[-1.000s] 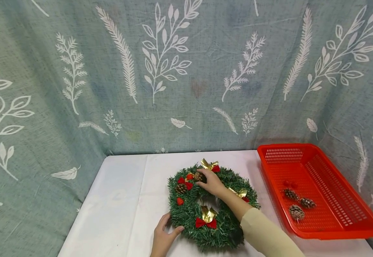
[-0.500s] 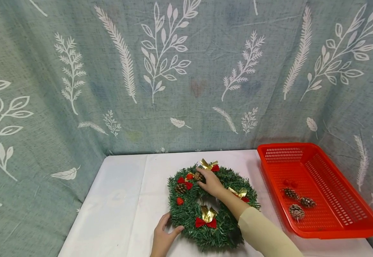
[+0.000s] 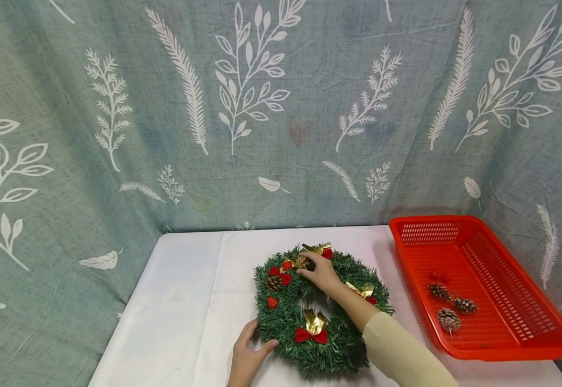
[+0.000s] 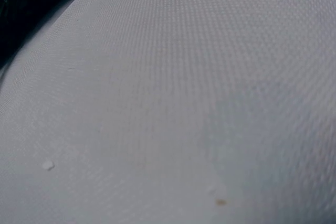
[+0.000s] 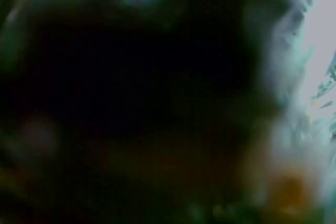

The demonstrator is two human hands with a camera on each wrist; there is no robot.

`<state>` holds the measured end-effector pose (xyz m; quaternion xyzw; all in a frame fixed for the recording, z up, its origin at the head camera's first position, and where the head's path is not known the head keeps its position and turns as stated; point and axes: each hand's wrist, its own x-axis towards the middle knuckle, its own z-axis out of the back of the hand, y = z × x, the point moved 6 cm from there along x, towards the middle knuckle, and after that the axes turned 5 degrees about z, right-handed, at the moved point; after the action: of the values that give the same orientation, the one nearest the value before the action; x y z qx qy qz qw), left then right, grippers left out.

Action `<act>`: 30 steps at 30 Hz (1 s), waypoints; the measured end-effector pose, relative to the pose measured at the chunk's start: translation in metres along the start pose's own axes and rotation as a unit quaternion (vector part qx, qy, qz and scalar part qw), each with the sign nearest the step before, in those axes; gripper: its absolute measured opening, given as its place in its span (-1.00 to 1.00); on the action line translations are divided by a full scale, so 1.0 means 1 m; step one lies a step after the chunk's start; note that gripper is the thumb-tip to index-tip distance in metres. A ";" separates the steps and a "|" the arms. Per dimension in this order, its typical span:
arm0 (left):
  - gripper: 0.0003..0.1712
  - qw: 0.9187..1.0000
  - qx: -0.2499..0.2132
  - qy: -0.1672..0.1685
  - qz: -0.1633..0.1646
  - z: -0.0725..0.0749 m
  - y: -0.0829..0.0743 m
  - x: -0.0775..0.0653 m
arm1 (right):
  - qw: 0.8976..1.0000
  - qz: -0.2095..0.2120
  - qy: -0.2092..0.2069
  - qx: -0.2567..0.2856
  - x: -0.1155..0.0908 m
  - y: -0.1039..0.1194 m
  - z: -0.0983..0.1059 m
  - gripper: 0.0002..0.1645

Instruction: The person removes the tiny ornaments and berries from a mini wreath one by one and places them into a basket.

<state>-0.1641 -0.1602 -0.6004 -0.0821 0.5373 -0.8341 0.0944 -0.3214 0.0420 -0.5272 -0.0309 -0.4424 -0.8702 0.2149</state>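
Observation:
A green Christmas wreath [image 3: 281,322] lies on the white-covered table, trimmed with red and gold bows, red berries and pine cones. My left hand [image 3: 249,355] holds its lower left edge, thumb and fingers spread around the greenery. At the upper part of the ring, my right hand [image 3: 321,273] pinches a brown pine cone [image 3: 302,262], partly covered by the fingers. That cone sits between a gold bow [image 3: 315,248] and a red berry [image 3: 287,265]. A second pine cone [image 3: 274,283] rests on the wreath beside a red bow. The right wrist view is dark and blurred.
To the right stands a red plastic basket [image 3: 508,352] holding several pine cones [image 3: 449,319] and red berries [image 3: 439,277]. White cloth [image 4: 173,93] fills most of the left wrist view. Patterned curtains [image 3: 300,134] surround the table.
The right fingers shift slightly at the pine cone, which appears a little turned and more exposed. The left hand and wreath stay in place.

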 end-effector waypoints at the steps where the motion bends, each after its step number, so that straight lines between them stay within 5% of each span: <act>1: -0.28 1.000 0.001 0.001 0.001 0.000 0.000 0.000 | 1.000 -0.002 -0.003 0.002 0.000 0.001 0.001 -0.39; 11: -0.26 1.000 0.000 -0.001 0.006 -0.002 0.002 0.002 | 1.000 -0.009 -0.013 0.012 -0.002 0.001 0.007 -0.36; 20: -0.28 1.000 -0.013 0.000 0.003 0.001 0.001 0.001 | 0.995 -0.038 -0.020 0.086 -0.002 0.002 0.012 -0.35; 30: -0.29 1.000 -0.016 0.002 0.004 -0.001 0.001 0.001 | 0.995 -0.017 -0.016 0.095 -0.008 0.015 0.019 -0.35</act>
<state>-0.1650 -0.1604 -0.6016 -0.0798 0.5511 -0.8251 0.0956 -0.3112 0.0516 -0.5063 -0.0164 -0.5264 -0.8274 0.1950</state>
